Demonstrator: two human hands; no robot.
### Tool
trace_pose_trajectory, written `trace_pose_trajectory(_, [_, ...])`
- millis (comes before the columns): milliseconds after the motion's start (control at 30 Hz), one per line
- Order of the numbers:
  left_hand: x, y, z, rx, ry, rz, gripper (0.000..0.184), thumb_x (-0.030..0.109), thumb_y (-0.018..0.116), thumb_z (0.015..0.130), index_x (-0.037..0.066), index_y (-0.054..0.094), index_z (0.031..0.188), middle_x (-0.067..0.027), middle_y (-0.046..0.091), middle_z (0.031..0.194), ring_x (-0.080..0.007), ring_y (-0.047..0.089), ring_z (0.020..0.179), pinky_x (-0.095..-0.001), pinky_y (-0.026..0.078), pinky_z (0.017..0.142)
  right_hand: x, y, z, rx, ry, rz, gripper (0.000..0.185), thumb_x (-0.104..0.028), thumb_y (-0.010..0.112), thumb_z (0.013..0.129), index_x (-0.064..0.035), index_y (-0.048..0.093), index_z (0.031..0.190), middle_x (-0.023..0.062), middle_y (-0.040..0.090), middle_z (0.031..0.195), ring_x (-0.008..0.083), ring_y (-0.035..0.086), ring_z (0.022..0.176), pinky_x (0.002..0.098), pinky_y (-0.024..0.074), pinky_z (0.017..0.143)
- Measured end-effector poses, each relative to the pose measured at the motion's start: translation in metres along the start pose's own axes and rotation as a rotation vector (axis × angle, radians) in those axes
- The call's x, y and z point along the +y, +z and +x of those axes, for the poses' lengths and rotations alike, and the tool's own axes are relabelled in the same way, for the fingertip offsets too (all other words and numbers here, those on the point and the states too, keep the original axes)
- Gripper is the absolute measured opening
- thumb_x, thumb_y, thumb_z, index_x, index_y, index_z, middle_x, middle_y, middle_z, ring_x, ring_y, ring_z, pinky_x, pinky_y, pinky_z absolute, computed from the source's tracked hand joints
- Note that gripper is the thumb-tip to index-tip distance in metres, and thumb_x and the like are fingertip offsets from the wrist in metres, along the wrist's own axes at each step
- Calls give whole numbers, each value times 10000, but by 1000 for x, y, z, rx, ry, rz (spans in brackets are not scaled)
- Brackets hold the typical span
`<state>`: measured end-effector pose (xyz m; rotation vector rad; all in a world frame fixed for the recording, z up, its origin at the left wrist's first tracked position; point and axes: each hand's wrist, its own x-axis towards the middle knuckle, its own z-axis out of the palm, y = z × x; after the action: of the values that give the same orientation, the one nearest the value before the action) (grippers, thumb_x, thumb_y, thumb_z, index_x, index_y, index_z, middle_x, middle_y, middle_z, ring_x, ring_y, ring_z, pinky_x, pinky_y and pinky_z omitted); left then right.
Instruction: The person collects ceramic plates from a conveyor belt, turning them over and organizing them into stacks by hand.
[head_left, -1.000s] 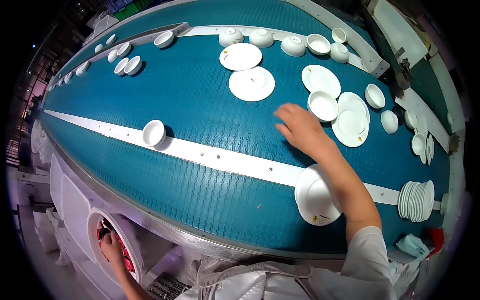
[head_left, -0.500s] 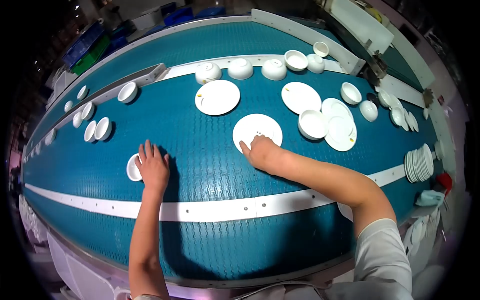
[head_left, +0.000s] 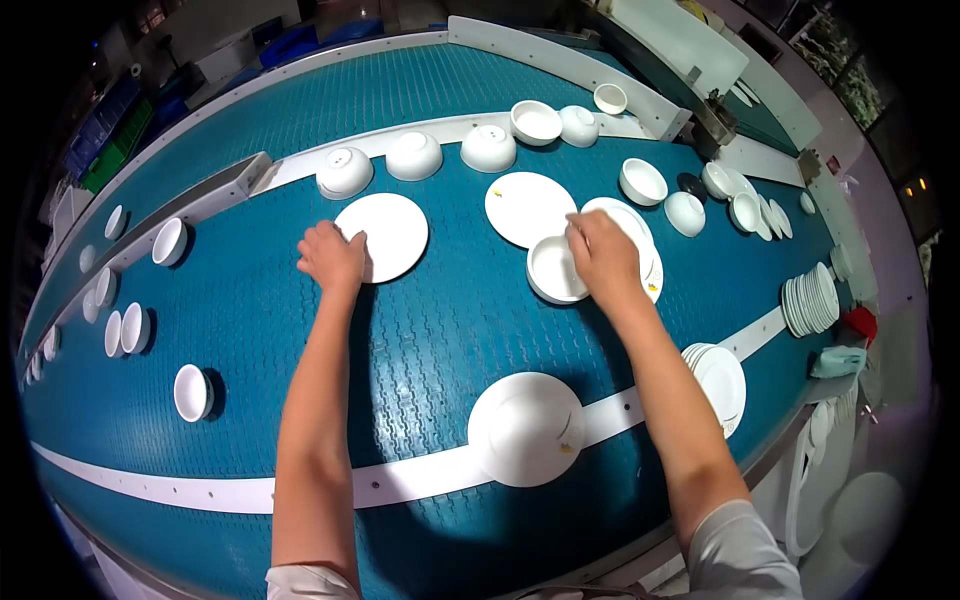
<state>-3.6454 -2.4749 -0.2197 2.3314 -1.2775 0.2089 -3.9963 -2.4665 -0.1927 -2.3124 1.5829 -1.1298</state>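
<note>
My left hand [head_left: 333,257] is closed at the left rim of a white plate [head_left: 396,238], its fingers curled over the edge. My right hand [head_left: 608,258] pinches the right rim of a white bowl [head_left: 553,270], which stands open side up. Part of that bowl touches a plate [head_left: 530,207] with a small yellow mark, and stacked plates [head_left: 640,235] lie partly hidden behind my right hand. Nearer to me, a white plate [head_left: 525,430] rests across the white divider strip. Beside my right forearm is a stack of plates [head_left: 722,385].
The blue-green conveyor belt [head_left: 430,330] spreads under everything. Several bowls [head_left: 413,156] line the far rail. More bowls [head_left: 193,392] are scattered at the left. At the right edge stand a leaning plate stack [head_left: 810,300] and a pale green cloth [head_left: 838,361].
A plate under my right hand now lies on the divider strip, and that hand has moved right to a bowl. My left hand went from a small bowl up to a plate. The camera view shifted.
</note>
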Motion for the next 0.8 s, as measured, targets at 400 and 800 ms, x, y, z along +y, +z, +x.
trace_pose_trajectory(400, [-3,-4,-46,-73,-134,-67,378,306,699,718,18,605,945,-145,641,898,-341,600,862,-524,323,869,35,114,116,-206,210,362,368,-311,623,780,-3,641,981,209,644,966,343,619,920,413,479,798])
trace_pose_trajectory(800, [-8,-101,-73,206,-82,-1151,139,157,589,899,47,538,831,-2,552,732,-55,494,654,-210,418,590,23,-30,-97,-457,221,454,218,-191,599,838,-22,616,975,151,628,1025,320,585,936,393,449,828])
